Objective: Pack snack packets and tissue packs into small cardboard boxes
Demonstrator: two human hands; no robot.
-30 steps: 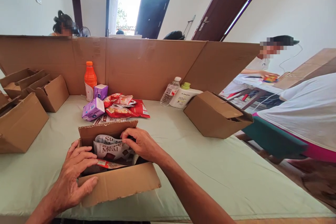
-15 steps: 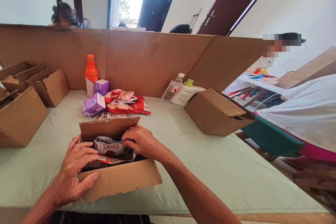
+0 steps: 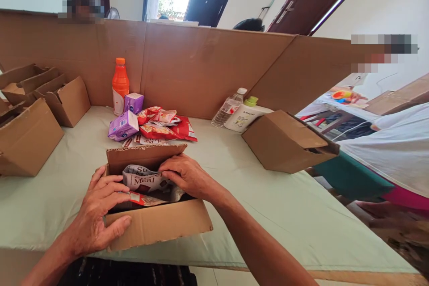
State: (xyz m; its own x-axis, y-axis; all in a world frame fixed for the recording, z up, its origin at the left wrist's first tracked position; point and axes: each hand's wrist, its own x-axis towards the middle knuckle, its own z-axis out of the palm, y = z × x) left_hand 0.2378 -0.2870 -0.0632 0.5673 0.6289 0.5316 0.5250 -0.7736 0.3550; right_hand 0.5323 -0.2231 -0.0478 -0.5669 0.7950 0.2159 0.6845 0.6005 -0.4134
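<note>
- Left hand: fingers loosely spread over the left end of an open cardboard box, thumb on its front flap; wall beneath mostly covered.
- Right hand: thumb and forefinger pinch the upper edge of a "Meal" pouch inside the box; other fingers hard to make out, pouch's right side partly covered.
- Red-and-white packet in front of pouch, lower part hidden in shadow.
- White bottle partly behind tilted carton.
- Left-hand cartons cut off by frame.
</note>
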